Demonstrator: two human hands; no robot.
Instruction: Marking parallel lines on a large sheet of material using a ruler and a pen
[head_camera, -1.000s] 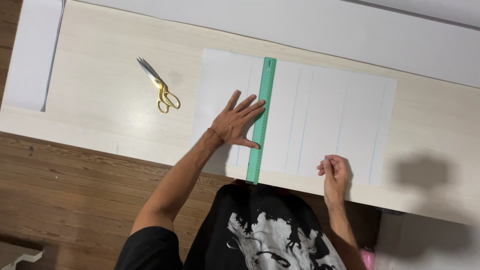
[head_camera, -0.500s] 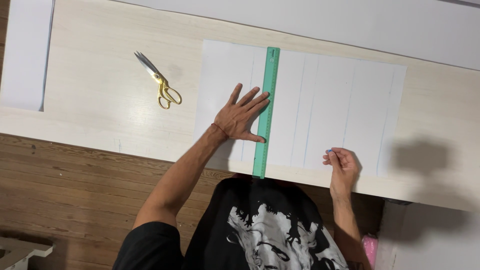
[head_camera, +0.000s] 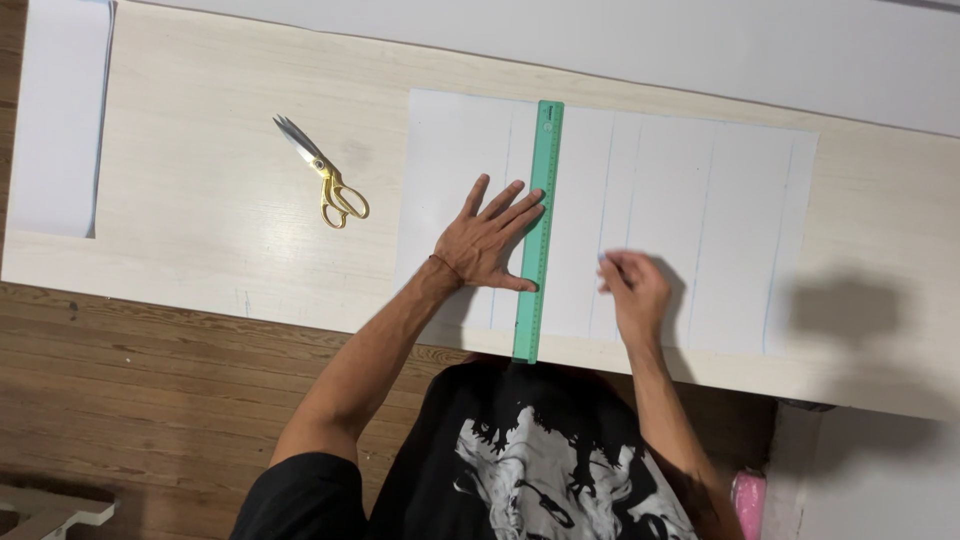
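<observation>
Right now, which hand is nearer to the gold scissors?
Left. The left hand lies flat by the green ruler, to the right of the scissors; the right hand is farther, beyond the ruler.

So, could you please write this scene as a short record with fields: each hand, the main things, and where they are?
left hand: flat, fingers spread, pressing on the ruler's left edge and the paper
right hand: on the paper right of the ruler, fingers pinched; whether it holds a pen cannot be told
ruler: green, long, lying across the paper
paper: white sheet with several thin parallel lines
scissors: gold handles, closed, left of the paper
table: light wood
</observation>
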